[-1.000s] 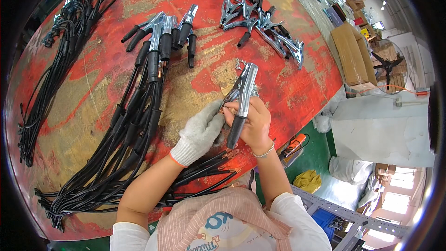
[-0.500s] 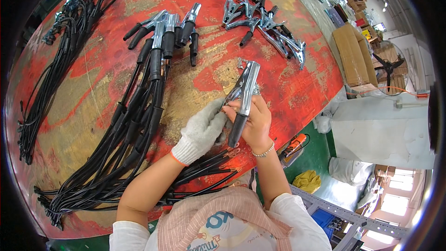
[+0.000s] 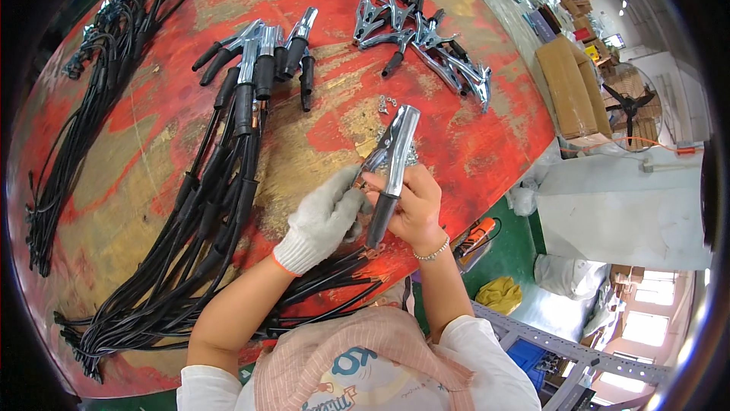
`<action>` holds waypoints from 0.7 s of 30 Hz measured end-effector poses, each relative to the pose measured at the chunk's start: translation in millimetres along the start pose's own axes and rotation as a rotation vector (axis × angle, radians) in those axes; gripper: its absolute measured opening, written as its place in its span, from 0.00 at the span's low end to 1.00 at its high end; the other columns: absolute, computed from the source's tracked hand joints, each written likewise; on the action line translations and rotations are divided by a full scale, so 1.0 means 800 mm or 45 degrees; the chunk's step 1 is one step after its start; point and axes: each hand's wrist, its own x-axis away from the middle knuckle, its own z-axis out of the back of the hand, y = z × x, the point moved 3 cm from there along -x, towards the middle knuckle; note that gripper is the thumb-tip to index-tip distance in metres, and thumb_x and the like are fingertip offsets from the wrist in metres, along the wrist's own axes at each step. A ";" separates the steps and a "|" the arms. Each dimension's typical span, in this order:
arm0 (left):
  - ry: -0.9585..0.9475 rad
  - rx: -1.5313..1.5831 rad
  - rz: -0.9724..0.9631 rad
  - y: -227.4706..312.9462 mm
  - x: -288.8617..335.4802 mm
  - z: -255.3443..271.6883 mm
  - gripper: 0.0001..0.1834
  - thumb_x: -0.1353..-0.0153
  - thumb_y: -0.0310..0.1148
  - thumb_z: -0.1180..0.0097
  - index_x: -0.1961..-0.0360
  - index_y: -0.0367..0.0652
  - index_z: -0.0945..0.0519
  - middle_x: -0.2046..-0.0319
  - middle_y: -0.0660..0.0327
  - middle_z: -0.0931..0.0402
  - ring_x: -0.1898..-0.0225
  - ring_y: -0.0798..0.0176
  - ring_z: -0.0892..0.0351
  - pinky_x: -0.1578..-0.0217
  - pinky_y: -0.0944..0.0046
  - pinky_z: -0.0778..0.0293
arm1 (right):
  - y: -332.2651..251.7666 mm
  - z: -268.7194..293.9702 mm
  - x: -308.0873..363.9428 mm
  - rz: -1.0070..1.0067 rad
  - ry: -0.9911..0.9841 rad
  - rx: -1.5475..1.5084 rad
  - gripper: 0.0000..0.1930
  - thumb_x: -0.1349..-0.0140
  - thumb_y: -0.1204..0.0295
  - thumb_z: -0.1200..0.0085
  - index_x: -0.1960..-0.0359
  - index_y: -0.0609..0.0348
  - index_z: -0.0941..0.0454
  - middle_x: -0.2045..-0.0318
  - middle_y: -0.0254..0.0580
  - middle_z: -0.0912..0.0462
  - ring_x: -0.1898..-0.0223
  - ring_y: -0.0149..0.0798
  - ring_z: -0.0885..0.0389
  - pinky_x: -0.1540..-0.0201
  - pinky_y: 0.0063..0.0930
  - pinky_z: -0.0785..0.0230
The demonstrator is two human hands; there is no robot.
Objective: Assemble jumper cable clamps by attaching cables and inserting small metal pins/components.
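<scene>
Between my hands is a silver metal clamp (image 3: 399, 156) with black handle sleeves, its jaw end pointing away from me. My gloved left hand (image 3: 325, 215) is closed around its left handle, mostly hiding that side. Bare, with a beaded bracelet at the wrist, my right hand (image 3: 414, 202) pinches inside the clamp, fingertips close to the left thumb; whatever small part they touch is too hidden to make out. Small metal nuts (image 3: 388, 103) lie just beyond the clamp. Under my forearms run black cables (image 3: 327, 285) with bare copper ends.
Left of my hands lies a bundle of black cables (image 3: 190, 236) with clamps (image 3: 262, 53) at its far end. Another cable bundle (image 3: 99, 99) is at the far left. Loose clamps (image 3: 418, 34) are piled at the far right of the red table (image 3: 319, 122), near a cardboard box (image 3: 570, 92).
Both hands keep hold of the clamp in nearly the same pose, fingers shifting only slightly. The whole scene has moved a little leftward in view.
</scene>
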 end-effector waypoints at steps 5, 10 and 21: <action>-0.007 0.071 -0.116 -0.008 -0.005 -0.001 0.22 0.32 0.29 0.55 0.38 0.33 0.35 0.74 0.63 0.26 0.80 0.74 0.29 0.79 0.72 0.31 | -0.006 -0.002 -0.001 -0.025 0.023 0.022 0.10 0.62 0.76 0.36 0.75 0.54 0.22 0.77 0.34 0.27 0.78 0.41 0.29 0.76 0.33 0.37; 0.057 0.038 -0.157 -0.003 -0.005 -0.002 0.21 0.32 0.29 0.56 0.39 0.35 0.34 0.72 0.64 0.26 0.78 0.75 0.30 0.77 0.73 0.31 | 0.013 0.007 0.018 -0.087 -0.002 -0.030 0.07 0.54 0.74 0.35 0.72 0.52 0.20 0.76 0.36 0.25 0.75 0.42 0.26 0.74 0.35 0.33; 0.633 -1.483 -0.210 0.043 -0.008 0.049 0.32 0.39 0.37 0.47 0.34 0.48 0.39 0.70 0.53 0.18 0.74 0.52 0.18 0.74 0.53 0.23 | 0.182 0.087 -0.005 -0.503 0.055 0.368 0.19 0.38 0.64 0.44 0.45 0.50 0.26 0.50 0.46 0.25 0.47 0.49 0.27 0.45 0.38 0.33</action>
